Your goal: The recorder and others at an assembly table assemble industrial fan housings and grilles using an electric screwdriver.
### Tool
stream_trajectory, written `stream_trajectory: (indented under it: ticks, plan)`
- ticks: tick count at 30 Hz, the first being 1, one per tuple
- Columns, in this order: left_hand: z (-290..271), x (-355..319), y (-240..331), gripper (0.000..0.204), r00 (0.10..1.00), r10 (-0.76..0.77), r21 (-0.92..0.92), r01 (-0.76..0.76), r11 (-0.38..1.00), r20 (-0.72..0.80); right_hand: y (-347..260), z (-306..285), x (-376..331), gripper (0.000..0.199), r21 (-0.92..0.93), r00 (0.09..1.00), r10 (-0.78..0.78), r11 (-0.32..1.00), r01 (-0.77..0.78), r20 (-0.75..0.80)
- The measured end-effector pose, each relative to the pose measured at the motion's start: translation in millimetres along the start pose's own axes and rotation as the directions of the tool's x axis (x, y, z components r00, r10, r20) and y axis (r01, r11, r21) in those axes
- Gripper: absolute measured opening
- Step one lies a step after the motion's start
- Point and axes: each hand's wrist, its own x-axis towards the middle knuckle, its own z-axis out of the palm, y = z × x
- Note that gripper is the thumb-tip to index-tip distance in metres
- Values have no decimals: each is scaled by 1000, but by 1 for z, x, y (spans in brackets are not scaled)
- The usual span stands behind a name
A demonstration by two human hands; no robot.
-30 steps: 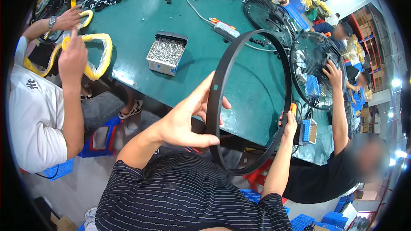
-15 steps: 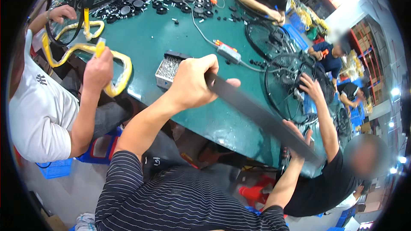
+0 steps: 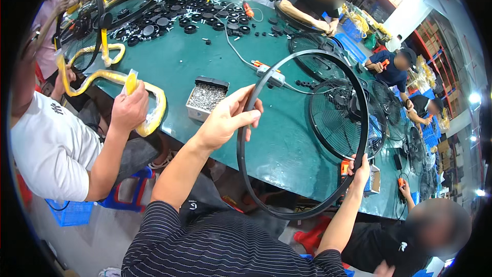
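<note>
Left hand (image 3: 225, 120) pinches the black ring (image 3: 246, 174) on its left side, frame centre; right hand (image 3: 360, 170) grips the lower right rim. Ring is held up off the green table (image 3: 179, 66), tilted toward the camera, w/ nothing fitted to it. Black fan grille (image 3: 341, 118) lies on the table behind the ring, not yet joined, so prob. early stage. Screw box (image 3: 206, 97) just left of the left hand. Table edge runs under the ring; neighbours' arms close both sides, little swing room.
</note>
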Motion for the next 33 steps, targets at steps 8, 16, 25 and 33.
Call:
stream_trajectory:
  ticks: [8, 16, 25, 33]
  plan:
    - [8, -23, 8, 81, 989, 96, 57, -103, 993, 110, 37, 8, 27, 45, -78, 976, 204, 977, -197, 79]
    - [37, -58, 17, 80, 957, 106, 0, -110, 994, 268, 43, 14, 34, 57, -248, 976, 180, 958, -146, 121]
    - [6, -44, -6, 65, 985, 173, 142, -173, 975, 14, 40, 14, 36, 55, -284, 973, 221, 939, -194, 66]
    - [-10, -38, -9, 63, 994, 81, -81, -87, 993, -72, 42, 25, 39, 48, -187, 957, 266, 952, -241, 117]
